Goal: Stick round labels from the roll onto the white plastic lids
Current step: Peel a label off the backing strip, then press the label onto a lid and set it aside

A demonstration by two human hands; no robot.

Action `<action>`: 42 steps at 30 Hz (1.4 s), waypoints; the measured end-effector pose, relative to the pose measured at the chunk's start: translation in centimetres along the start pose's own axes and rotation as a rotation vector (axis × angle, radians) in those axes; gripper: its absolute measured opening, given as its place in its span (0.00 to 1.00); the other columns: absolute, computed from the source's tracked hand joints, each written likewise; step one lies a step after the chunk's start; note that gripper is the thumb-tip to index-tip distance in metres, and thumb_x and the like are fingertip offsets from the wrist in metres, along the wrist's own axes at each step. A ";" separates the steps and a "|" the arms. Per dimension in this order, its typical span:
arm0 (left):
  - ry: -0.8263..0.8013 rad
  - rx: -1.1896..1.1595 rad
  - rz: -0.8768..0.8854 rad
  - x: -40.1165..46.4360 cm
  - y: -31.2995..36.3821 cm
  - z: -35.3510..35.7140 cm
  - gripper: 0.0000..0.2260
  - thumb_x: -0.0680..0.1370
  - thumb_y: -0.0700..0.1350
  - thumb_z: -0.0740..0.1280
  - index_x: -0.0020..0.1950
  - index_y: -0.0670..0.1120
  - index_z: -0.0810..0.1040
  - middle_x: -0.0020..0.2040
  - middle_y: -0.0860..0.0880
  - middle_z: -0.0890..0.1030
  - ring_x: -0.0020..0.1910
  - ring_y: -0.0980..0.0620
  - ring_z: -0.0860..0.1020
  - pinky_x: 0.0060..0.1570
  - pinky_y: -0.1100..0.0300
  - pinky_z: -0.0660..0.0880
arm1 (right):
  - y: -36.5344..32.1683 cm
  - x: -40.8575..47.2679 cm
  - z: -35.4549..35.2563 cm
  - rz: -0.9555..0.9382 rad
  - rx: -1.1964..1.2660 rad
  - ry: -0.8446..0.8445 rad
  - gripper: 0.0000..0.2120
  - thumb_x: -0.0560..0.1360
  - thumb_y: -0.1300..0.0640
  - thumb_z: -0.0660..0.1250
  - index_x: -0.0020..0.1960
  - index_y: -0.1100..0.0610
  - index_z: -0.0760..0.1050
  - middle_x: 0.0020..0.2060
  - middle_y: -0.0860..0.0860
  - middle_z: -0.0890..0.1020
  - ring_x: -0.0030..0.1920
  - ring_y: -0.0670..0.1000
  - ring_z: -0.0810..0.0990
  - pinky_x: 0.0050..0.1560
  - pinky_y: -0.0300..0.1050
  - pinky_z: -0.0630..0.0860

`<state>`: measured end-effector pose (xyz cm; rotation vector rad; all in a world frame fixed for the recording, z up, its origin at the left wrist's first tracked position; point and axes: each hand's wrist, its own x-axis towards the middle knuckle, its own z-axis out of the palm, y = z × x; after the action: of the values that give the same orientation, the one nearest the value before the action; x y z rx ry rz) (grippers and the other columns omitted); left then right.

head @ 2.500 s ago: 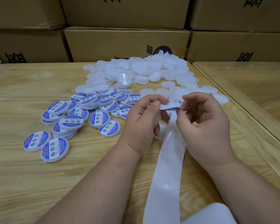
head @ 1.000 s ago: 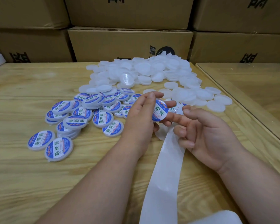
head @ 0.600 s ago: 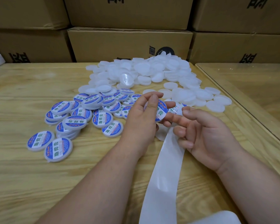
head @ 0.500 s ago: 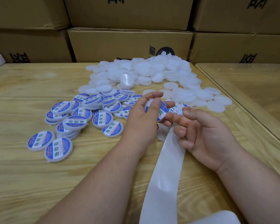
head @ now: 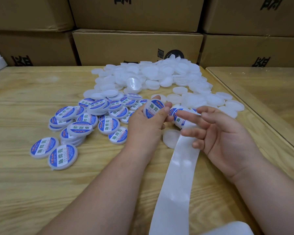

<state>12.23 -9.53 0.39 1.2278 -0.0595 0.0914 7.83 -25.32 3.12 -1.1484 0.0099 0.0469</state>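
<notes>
Your left hand (head: pixel 147 123) gripped a labelled lid (head: pixel 152 108) by its rim, fingers and thumb curled round the edge, the printed face turned up toward you. Your right hand (head: pixel 217 131) lay half open, fingers loosely spread, with the backing strip (head: pixel 176 175) draped over them; the next label (head: pixel 178 116) sat on the strip at your index fingertip, just beside the held lid. Whether those fingers pinched the strip or merely carried it could not be told. The strip ran back across the tabletop (head: pixel 24 192) toward the roll (head: pixel 227 229) at the lower edge. Finished lids (head: pixel 85 122) were gathered to the left; the heap of blank lids (head: pixel 159 75) lay behind, before the cardboard boxes (head: pixel 136 46), and one blank lid (head: pixel 170 137) rested partly under the strip.

The lids were probably light, stiff and smooth, so a hold on the rim seemed best, leaving the flat face free. The labels were likely thin and limp, apt to curl or stick to themselves; you would do well to lift one by its very edge. The glossy strip looked slippery and may slide off relaxed fingers.
</notes>
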 end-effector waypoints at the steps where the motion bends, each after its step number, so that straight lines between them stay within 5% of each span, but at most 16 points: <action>1: 0.028 0.000 -0.013 0.1 0.1 0.0 0.07 0.80 0.47 0.71 0.57 0.54 0.79 0.49 0.53 0.88 0.40 0.55 0.85 0.34 0.66 0.76 | -0.1 0.1 -0.1 -0.056 -0.021 0.056 0.10 0.70 0.59 0.68 0.51 0.54 0.73 0.52 0.59 0.87 0.31 0.53 0.83 0.25 0.40 0.74; 6: 0.133 -0.088 -0.093 0.6 0.4 -0.1 0.16 0.84 0.61 0.56 0.57 0.51 0.74 0.41 0.48 0.87 0.22 0.52 0.73 0.24 0.62 0.68 | -0.3 0.2 -0.9 -0.260 -0.123 0.342 0.04 0.70 0.60 0.65 0.42 0.52 0.76 0.32 0.52 0.81 0.25 0.50 0.70 0.25 0.40 0.67; 11: 0.254 -0.174 -0.074 1.0 0.0 -0.4 0.13 0.85 0.58 0.54 0.54 0.52 0.72 0.32 0.51 0.81 0.22 0.52 0.67 0.25 0.61 0.65 | 0.0 0.2 -0.8 -0.249 -0.253 0.509 0.11 0.76 0.64 0.64 0.39 0.50 0.76 0.28 0.48 0.77 0.24 0.49 0.67 0.24 0.39 0.65; 16: 0.315 -0.303 -0.106 1.4 0.4 -0.6 0.02 0.85 0.46 0.59 0.57 0.50 0.70 0.36 0.52 0.84 0.23 0.54 0.69 0.26 0.61 0.67 | 0.3 0.6 -1.0 -0.218 -0.315 0.532 0.14 0.76 0.62 0.64 0.35 0.50 0.77 0.27 0.47 0.77 0.24 0.48 0.68 0.23 0.38 0.66; 21: 0.345 -0.355 -0.117 1.3 0.5 -0.7 0.05 0.82 0.38 0.63 0.56 0.44 0.75 0.39 0.52 0.85 0.26 0.55 0.71 0.26 0.63 0.69 | 0.8 0.8 -1.8 -0.175 -0.479 0.601 0.09 0.69 0.59 0.64 0.32 0.50 0.77 0.26 0.47 0.76 0.24 0.49 0.67 0.23 0.40 0.63; 24: 0.334 -0.392 -0.140 1.1 0.9 -0.7 0.06 0.84 0.41 0.64 0.50 0.45 0.79 0.43 0.54 0.87 0.29 0.56 0.75 0.29 0.65 0.72 | 0.8 0.9 -2.0 -0.157 -0.505 0.620 0.04 0.70 0.55 0.67 0.37 0.52 0.75 0.26 0.46 0.75 0.25 0.49 0.68 0.25 0.42 0.65; 28: 0.317 -0.440 -0.126 1.0 1.0 -0.6 0.06 0.85 0.48 0.63 0.57 0.47 0.76 0.51 0.52 0.87 0.34 0.57 0.82 0.31 0.66 0.74 | 0.8 1.0 -2.0 -0.132 -0.563 0.599 0.06 0.71 0.51 0.71 0.40 0.53 0.76 0.24 0.43 0.73 0.25 0.48 0.68 0.27 0.46 0.66; 36: 0.298 -0.467 -0.178 1.3 1.0 -0.9 0.20 0.86 0.60 0.53 0.58 0.47 0.77 0.48 0.53 0.88 0.37 0.56 0.85 0.31 0.66 0.75 | 1.2 1.1 -2.2 -0.133 -0.647 0.546 0.08 0.72 0.51 0.74 0.41 0.54 0.78 0.24 0.44 0.72 0.24 0.48 0.68 0.29 0.47 0.69; 42: 0.212 -0.256 -0.166 0.9 0.9 -0.4 0.12 0.86 0.50 0.56 0.60 0.49 0.78 0.46 0.50 0.88 0.35 0.56 0.83 0.31 0.66 0.75 | 1.5 1.3 -2.3 -0.130 -0.665 0.545 0.08 0.72 0.52 0.73 0.40 0.56 0.79 0.27 0.48 0.71 0.29 0.51 0.68 0.32 0.49 0.70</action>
<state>13.08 -8.86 1.18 0.9577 0.2095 0.0659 9.10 -26.79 0.80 -1.7930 0.4297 -0.4067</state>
